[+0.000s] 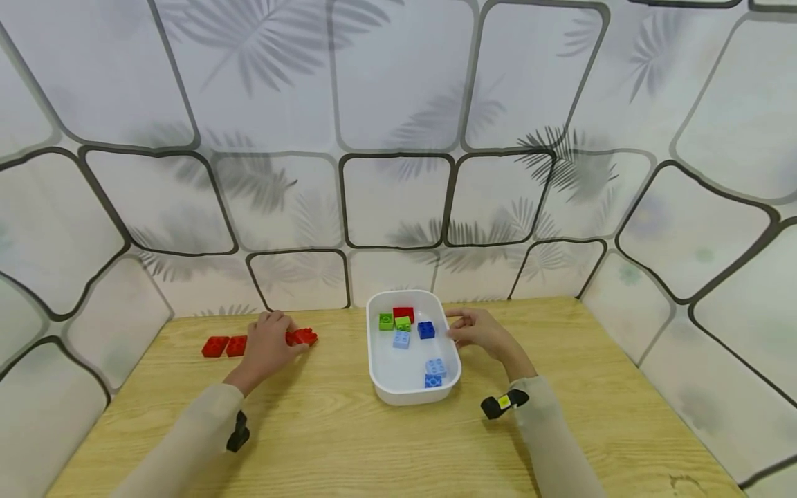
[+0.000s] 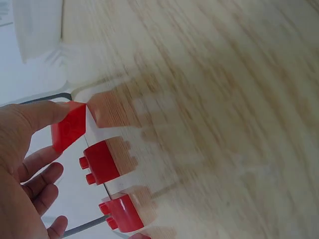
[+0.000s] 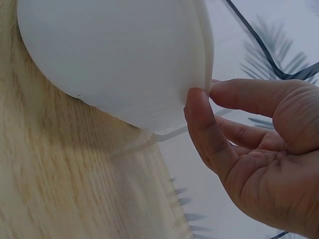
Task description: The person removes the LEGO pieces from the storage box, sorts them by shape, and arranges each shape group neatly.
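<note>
My left hand (image 1: pixel 269 344) pinches a red toy brick (image 2: pixel 70 127) between thumb and index finger, with the other fingers loosely bent. In the head view part of that brick shows just right of the hand. Beside it, other red bricks (image 2: pixel 102 162) form a row along the back left of the table, partly hidden by the hand in the head view. On the right, my right hand (image 1: pixel 478 330) grips the rim of a white plastic tub (image 1: pixel 389 395) with thumb and finger. Inside lie loose green bricks (image 1: pixel 386 321), blue bricks (image 1: pixel 426 330) and a red brick (image 1: pixel 403 313).
The wooden table (image 1: pixel 324 443) ends at a patterned wall covering (image 1: pixel 398 200) close behind the tub. Similar covering rises along both sides. Bare wood lies between the left hand and the tub, and in front of the tub. Each sleeve carries a black wrist camera (image 1: pixel 504 403).
</note>
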A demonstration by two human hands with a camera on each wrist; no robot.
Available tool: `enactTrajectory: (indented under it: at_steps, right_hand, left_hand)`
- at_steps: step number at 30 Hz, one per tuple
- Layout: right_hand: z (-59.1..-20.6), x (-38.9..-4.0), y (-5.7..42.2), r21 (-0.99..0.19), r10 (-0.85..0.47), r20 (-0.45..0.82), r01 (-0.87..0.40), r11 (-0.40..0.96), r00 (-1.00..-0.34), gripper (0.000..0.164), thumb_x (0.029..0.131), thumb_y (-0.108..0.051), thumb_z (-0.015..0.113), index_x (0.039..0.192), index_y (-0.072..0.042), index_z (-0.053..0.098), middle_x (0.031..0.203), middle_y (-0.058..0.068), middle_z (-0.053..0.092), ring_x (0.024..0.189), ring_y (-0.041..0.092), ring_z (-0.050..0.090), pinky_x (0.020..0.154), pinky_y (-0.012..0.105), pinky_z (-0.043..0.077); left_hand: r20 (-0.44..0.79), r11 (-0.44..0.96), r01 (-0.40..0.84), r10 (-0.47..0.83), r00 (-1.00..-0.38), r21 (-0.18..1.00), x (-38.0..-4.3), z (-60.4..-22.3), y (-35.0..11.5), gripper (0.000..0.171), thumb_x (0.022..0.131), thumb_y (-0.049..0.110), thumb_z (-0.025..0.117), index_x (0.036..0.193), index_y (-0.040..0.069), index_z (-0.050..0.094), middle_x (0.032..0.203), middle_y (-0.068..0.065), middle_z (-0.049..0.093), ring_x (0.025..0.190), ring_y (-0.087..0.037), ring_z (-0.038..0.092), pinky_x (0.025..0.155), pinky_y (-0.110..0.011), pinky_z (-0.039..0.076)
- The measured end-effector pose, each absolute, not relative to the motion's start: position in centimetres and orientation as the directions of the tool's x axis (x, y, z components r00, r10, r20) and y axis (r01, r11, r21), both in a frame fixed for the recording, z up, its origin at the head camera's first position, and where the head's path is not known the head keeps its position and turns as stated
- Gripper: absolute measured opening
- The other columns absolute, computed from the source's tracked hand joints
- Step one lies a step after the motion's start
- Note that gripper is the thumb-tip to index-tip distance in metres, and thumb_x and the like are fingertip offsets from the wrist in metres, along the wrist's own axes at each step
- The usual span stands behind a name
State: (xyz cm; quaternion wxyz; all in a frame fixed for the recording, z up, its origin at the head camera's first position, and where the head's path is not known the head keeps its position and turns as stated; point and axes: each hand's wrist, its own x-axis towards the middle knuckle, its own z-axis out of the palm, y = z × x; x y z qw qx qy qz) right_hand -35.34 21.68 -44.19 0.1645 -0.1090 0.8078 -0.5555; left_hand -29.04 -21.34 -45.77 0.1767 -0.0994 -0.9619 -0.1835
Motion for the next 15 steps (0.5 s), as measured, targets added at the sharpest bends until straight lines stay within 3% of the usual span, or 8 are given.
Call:
enactTrajectory:
  at_steps: [8, 15]
  right_hand:
    - [-44.17, -35.37, 21.6, -0.933, -0.361, -0.145, 0.005, 0.361, -0.921, 0.054, 0.094, -0.004, 0.069, 0.145, 0.005, 0.05, 0.102, 0.013, 0.066, 0.081, 0.015, 0.066, 0.079, 0.038, 0.061]
    - [-44.22, -35.32, 21.65, -0.93, -0.351, -0.149, 0.01, 0.368, -0.925, 0.053, 0.094, -0.004, 0.069, 0.144, 0.003, 0.052, 0.101, 0.012, 0.066, 0.081, 0.015, 0.066, 0.081, 0.04, 0.061]
  left_hand:
    - [0.297, 0.958, 0.211, 0.148, -0.943, 0.194, -28.77, -45.89, -21.63, 0.045, 0.075, 0.034, 0.09, 0.077, 0.008, 0.054, 0.088, -0.01, 0.053, 0.096, -0.036, 0.047, 0.079, -0.052, 0.036]
    - [0.278, 0.97, 0.186, 0.138, -0.951, 0.155, -28.35, -46.31, -21.79, 0.054, 0.075, 0.046, 0.088, 0.069, 0.011, 0.047, 0.081, -0.008, 0.048, 0.085, -0.031, 0.044, 0.075, -0.047, 0.032]
